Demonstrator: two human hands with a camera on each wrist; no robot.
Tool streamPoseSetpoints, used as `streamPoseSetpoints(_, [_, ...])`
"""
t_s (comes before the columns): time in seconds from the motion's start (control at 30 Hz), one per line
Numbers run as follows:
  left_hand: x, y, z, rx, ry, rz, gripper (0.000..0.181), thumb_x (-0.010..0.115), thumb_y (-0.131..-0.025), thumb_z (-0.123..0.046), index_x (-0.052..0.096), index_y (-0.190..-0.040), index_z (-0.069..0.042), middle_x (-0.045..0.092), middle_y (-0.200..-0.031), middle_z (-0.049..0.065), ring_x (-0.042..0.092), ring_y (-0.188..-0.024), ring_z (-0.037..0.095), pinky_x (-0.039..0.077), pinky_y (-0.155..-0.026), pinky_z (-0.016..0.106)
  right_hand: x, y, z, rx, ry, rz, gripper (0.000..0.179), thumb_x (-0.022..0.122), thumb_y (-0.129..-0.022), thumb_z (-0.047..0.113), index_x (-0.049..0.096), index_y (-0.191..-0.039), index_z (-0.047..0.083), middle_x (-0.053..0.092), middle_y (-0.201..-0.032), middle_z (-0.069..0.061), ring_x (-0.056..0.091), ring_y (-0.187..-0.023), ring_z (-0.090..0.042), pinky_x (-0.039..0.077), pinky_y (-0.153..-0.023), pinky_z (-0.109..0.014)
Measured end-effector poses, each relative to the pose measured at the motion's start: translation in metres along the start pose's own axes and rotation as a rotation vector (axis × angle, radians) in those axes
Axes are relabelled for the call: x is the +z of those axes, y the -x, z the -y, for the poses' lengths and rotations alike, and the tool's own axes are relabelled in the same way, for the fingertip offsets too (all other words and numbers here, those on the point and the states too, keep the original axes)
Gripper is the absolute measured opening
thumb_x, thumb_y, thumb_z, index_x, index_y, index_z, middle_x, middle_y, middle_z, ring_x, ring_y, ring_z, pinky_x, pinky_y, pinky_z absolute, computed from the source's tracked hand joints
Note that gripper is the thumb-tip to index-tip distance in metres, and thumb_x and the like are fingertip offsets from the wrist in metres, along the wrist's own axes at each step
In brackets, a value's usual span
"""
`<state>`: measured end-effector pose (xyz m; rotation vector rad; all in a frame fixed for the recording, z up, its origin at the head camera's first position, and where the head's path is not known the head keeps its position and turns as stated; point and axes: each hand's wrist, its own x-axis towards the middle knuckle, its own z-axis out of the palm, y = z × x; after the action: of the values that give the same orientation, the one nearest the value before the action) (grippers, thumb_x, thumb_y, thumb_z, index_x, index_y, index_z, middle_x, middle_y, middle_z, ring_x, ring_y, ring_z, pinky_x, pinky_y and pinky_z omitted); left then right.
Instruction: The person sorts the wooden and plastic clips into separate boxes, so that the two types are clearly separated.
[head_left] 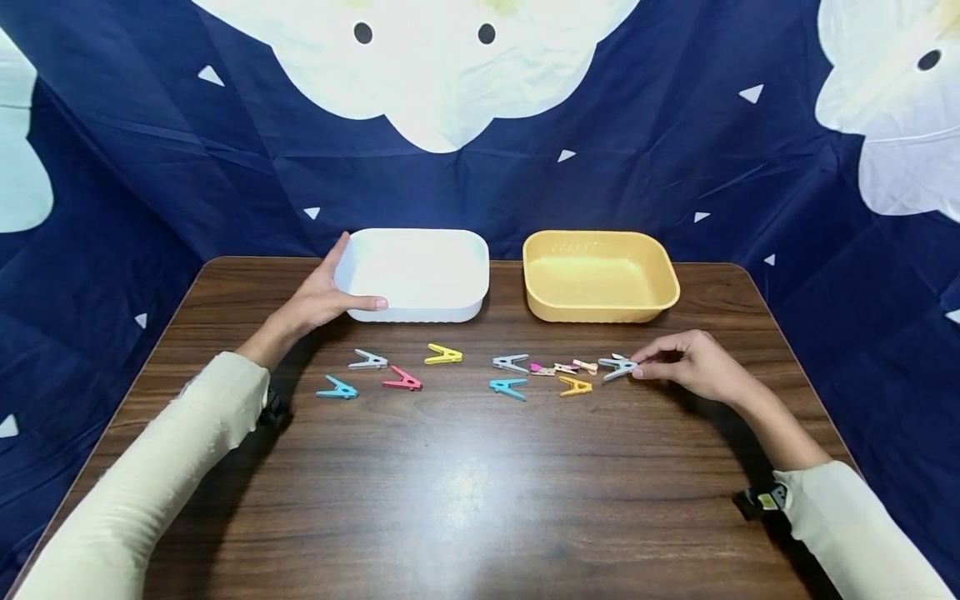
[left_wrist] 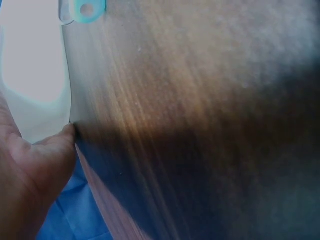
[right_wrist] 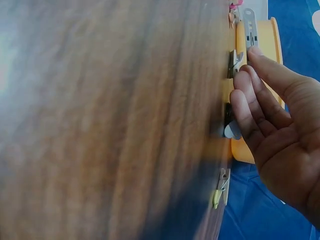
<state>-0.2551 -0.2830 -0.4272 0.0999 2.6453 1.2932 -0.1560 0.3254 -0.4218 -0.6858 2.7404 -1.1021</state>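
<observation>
My right hand [head_left: 693, 364] pinches a pale grey-blue plastic clothespin [head_left: 618, 367] between thumb and fingertips, low over the table in front of the yellow tub. The same clothespin [right_wrist: 251, 30] points away from the fingertips in the right wrist view. Straight fingers of my left hand [head_left: 318, 296] lie against the left side of a white tub [head_left: 416, 315], the thumb along its front. Beside the right hand lie small decorated clips [head_left: 566, 368], an orange clothespin [head_left: 575, 386], a grey one [head_left: 511, 362] and a blue one [head_left: 508, 388].
A yellow tub [head_left: 592, 313] stands right of the white one at the table's back edge. Left of centre lie grey [head_left: 368, 359], yellow [head_left: 443, 354], red [head_left: 402, 378] and blue [head_left: 337, 387] clothespins. A navy cloth [head_left: 480, 192] hangs behind.
</observation>
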Motion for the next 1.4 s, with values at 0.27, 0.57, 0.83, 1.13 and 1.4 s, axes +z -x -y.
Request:
streamPoseSetpoints(0.27, [0.000, 0.001, -0.004, 0.006, 0.005, 0.003, 0.153, 0.102, -0.085, -0.042, -0.018, -0.179, -0.034, -0.012, -0.191, -0.002, -0.004, -0.179, 0.032, 0.007, -0.144, 0.063, -0.002, -0.011, 0.010, -0.005, -0.005, -0.043, 0.010, 0.091, -0.095, 0.010, 0.090, -0.101, 0.017, 0.085, -0.092, 0.003, 0.062, -0.077, 0.000, 0.052, -0.066, -0.019])
streamPoseSetpoints(0.57, [0.002, 0.000, -0.001, 0.003, 0.010, 0.010, 0.151, 0.101, -0.086, -0.041, -0.018, -0.179, -0.034, -0.012, -0.190, -0.004, -0.006, -0.179, 0.030, 0.006, -0.144, 0.063, -0.006, -0.023, 0.027, -0.017, -0.034, -0.058, 0.010, 0.090, -0.097, 0.008, 0.090, -0.104, 0.015, 0.085, -0.090, 0.002, 0.066, -0.076, 0.000, 0.053, -0.066, -0.018])
streamPoseSetpoints(0.83, [0.003, 0.000, -0.001, -0.002, 0.008, 0.013, 0.152, 0.102, -0.085, -0.042, -0.018, -0.179, -0.035, -0.011, -0.190, -0.004, -0.005, -0.179, 0.030, 0.007, -0.144, 0.062, -0.008, -0.035, 0.041, -0.027, -0.030, -0.095, 0.009, 0.091, -0.096, 0.010, 0.091, -0.103, 0.016, 0.087, -0.095, -0.003, 0.065, -0.077, 0.000, 0.053, -0.065, -0.017])
streamPoseSetpoints(1.13, [0.000, 0.000, -0.004, 0.006, -0.008, -0.005, 0.153, 0.102, -0.084, -0.046, -0.017, -0.179, -0.037, -0.010, -0.190, -0.003, -0.003, -0.179, 0.031, 0.009, -0.144, 0.063, -0.013, -0.056, 0.055, -0.027, -0.014, -0.164, 0.011, 0.092, -0.096, 0.012, 0.091, -0.106, 0.012, 0.088, -0.100, -0.007, 0.066, -0.082, 0.002, 0.052, -0.071, -0.013])
streamPoseSetpoints(1.4, [0.000, 0.001, -0.002, -0.006, -0.005, 0.006, 0.152, 0.101, -0.085, -0.047, -0.018, -0.179, -0.038, -0.011, -0.190, -0.003, -0.005, -0.179, 0.031, 0.008, -0.144, 0.065, -0.010, -0.072, 0.062, -0.028, -0.033, -0.211, 0.011, 0.092, -0.097, 0.012, 0.090, -0.108, 0.009, 0.087, -0.099, -0.010, 0.065, -0.081, 0.004, 0.051, -0.070, -0.013])
